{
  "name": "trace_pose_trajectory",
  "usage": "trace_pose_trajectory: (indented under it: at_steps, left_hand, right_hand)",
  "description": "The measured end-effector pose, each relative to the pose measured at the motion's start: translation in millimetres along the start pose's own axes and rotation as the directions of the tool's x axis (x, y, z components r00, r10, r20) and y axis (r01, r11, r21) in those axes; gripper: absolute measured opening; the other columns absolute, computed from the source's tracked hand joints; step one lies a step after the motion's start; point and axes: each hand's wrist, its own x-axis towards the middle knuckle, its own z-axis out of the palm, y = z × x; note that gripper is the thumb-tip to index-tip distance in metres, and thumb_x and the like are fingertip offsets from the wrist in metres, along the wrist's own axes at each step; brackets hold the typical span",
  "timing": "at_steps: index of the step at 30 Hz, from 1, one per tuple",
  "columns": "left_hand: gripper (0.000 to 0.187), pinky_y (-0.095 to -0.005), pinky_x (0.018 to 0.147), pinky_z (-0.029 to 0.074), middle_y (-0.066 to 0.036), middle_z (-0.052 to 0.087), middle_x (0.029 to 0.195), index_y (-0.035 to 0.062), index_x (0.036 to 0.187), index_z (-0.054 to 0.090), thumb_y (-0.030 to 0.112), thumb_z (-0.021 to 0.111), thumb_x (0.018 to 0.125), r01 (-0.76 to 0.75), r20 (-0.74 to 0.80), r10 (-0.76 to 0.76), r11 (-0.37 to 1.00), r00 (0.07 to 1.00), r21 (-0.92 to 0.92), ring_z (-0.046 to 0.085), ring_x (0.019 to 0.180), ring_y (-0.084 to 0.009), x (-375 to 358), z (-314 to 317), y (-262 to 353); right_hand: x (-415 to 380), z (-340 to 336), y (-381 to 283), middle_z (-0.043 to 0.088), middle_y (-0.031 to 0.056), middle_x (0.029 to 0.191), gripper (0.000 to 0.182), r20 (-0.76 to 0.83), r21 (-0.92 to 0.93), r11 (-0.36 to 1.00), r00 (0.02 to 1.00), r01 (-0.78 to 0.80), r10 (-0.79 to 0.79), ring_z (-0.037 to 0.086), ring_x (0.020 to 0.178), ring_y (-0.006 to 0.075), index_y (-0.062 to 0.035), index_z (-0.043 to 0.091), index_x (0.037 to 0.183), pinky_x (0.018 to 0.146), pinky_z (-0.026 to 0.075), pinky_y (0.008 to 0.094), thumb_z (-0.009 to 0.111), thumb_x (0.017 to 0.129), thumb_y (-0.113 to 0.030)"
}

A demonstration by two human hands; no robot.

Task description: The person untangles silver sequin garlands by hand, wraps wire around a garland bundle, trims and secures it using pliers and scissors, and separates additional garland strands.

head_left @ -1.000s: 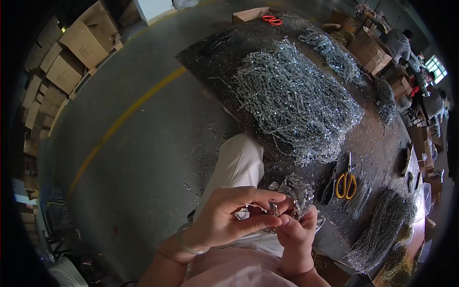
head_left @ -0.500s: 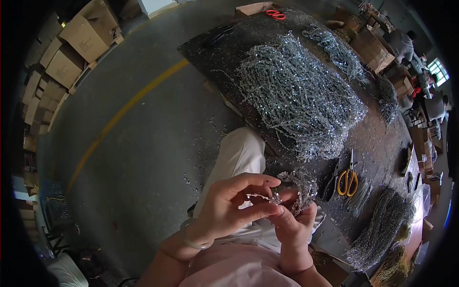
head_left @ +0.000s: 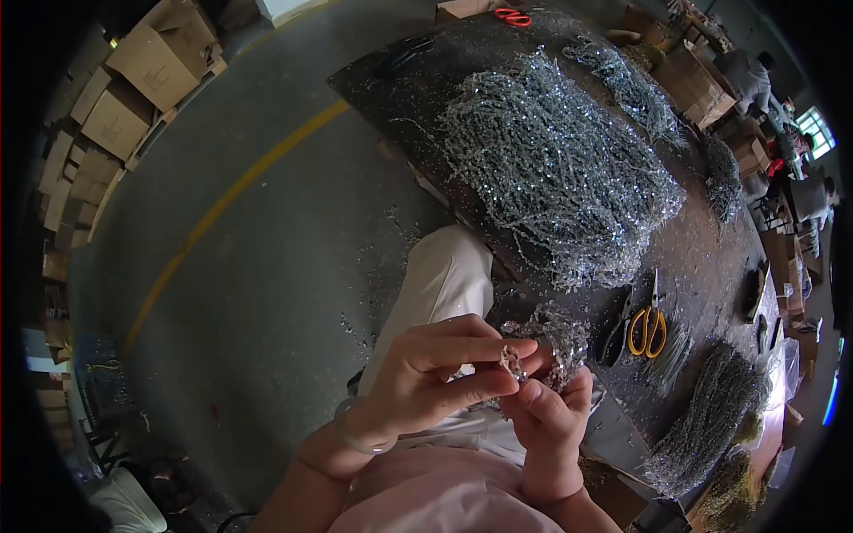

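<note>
A small bunch of silver glittery strands (head_left: 565,342) is held between my two hands, above my lap. My left hand (head_left: 444,362), with a bangle at its wrist, pinches a short twisted end of it between thumb and fingertips. My right hand (head_left: 549,413) grips the bunch from below, its thumb pressed close to the left fingertips. The strands stick up in a loop past the right fingers. Beyond the hands, a large heap of silver strands (head_left: 560,169) covers much of the dark table (head_left: 369,84).
Yellow-handled scissors (head_left: 647,330) and dark-handled pliers (head_left: 616,338) lie right of my hands, beside thin wire stems (head_left: 673,355). Another silver bundle (head_left: 706,422) rests at the lower right. Red-handled scissors (head_left: 513,17) sit at the far edge. Cardboard boxes (head_left: 158,67) are stacked at left.
The loose wire end that stuck out leftward between my left fingers is now folded up into the pinch. My left fingertips have shifted slightly right, closer over the right thumb.
</note>
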Motion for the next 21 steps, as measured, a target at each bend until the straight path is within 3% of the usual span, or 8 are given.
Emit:
trace_pose_trajectory:
  at_steps: [11, 15, 18, 19, 20, 21]
  left_hand:
    - [0.022, -0.0215, 0.062, 0.044, -0.008, 0.058, 0.078, -0.0012, 0.091, 0.063, 0.003, 0.066, 0.070, 0.034, 0.053, -0.034, 0.999, 0.998, -0.005, 0.055, 0.072, -0.0116, 2.2, -2.1, 3.2]
    - [0.015, -0.0203, 0.060, 0.043, -0.007, 0.059, 0.078, -0.0007, 0.088, 0.063, 0.003, 0.064, 0.073, 0.001, 0.081, -0.009, 0.995, 0.997, 0.104, 0.055, 0.071, -0.0098, 2.1, -4.9, 4.8]
    - [0.011, -0.0199, 0.060, 0.043, -0.006, 0.059, 0.079, 0.0004, 0.087, 0.062, 0.002, 0.061, 0.076, 0.019, 0.052, -0.024, 0.995, 0.998, 0.100, 0.054, 0.070, -0.0089, -2.4, -8.6, 8.0]
    - [0.009, -0.0195, 0.058, 0.042, -0.006, 0.059, 0.078, 0.0008, 0.085, 0.061, 0.002, 0.061, 0.076, 0.050, 0.015, -0.052, 0.995, 0.999, 0.083, 0.053, 0.068, -0.0085, -3.5, -11.6, 10.1]
    - [0.007, -0.0195, 0.056, 0.041, -0.006, 0.058, 0.078, 0.0016, 0.084, 0.061, 0.003, 0.059, 0.077, -0.054, -0.052, 0.056, 0.998, 0.997, 0.034, 0.052, 0.065, -0.0083, -4.1, -17.9, 7.5]
    - [0.005, -0.0195, 0.053, 0.039, -0.006, 0.057, 0.079, 0.0023, 0.082, 0.060, 0.003, 0.058, 0.078, -0.158, -0.125, 0.156, 0.987, 0.980, -0.009, 0.050, 0.062, -0.0081, -5.5, -27.3, 2.5]
  right_hand:
    - [0.6, -0.7, 5.1, 0.060, 0.0058, 0.075, 0.017, -0.017, -0.107, 0.993, 0.998, 0.055, -0.057, 0.053, 0.065, 0.0085, 0.0042, 0.058, 0.089, 0.059, 0.041, 0.0196, 0.062, 0.075, -0.005]
    - [2.7, -3.6, 8.2, 0.060, 0.0068, 0.077, 0.018, 0.029, -0.129, 0.987, 0.995, 0.096, -0.093, 0.053, 0.066, 0.0081, 0.0046, 0.057, 0.090, 0.059, 0.041, 0.0191, 0.063, 0.074, -0.003]
    - [4.9, -3.6, 10.5, 0.060, 0.0087, 0.078, 0.020, 0.058, -0.120, 0.979, 0.985, 0.167, -0.161, 0.049, 0.056, 0.0065, 0.0053, 0.057, 0.091, 0.050, 0.036, 0.0182, 0.058, 0.080, -0.011]
    - [7.2, -3.3, 7.9, 0.059, 0.0101, 0.074, 0.027, 0.014, -0.142, 0.973, 0.984, 0.180, -0.180, 0.043, 0.047, 0.0057, 0.0046, 0.056, 0.088, 0.042, 0.031, 0.0189, 0.054, 0.082, -0.022]
    - [9.4, -3.7, 5.4, 0.057, 0.0115, 0.070, 0.038, -0.031, -0.164, 0.967, 0.979, 0.193, -0.201, 0.037, 0.037, 0.0050, 0.0038, 0.056, 0.085, 0.035, 0.026, 0.0195, 0.049, 0.085, -0.033]
    - [12.6, -15.7, 3.8, 0.055, 0.0090, 0.070, 0.041, -0.016, -0.220, 0.952, 0.975, 0.214, -0.223, 0.028, 0.031, 0.0043, -0.0009, 0.055, 0.086, 0.031, 0.022, 0.0200, 0.037, 0.090, -0.037]
